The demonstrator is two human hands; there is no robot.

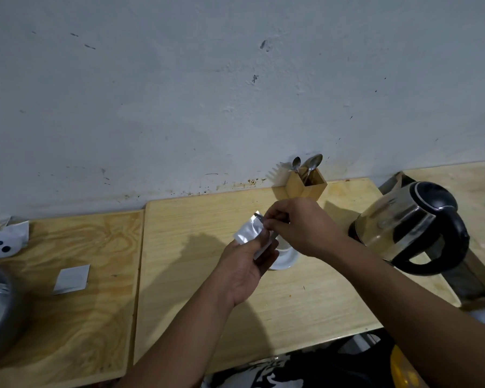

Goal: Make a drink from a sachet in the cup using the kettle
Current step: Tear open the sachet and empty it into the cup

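Scuffed pale wall (179, 93) behind 2 light wood tabletops (67, 317), dim light.

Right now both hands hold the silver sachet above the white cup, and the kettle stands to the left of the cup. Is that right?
Not quite. In the head view the kettle stands to the right of the white cup, not the left. The rest holds: the left hand and the right hand both hold the silver sachet above that cup.

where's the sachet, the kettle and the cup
sachet (247, 230), head view, on its silver face left of the fingers
kettle (398, 217), head view, on its shiny metal body
cup (284, 257), head view, on its white rim below the hands
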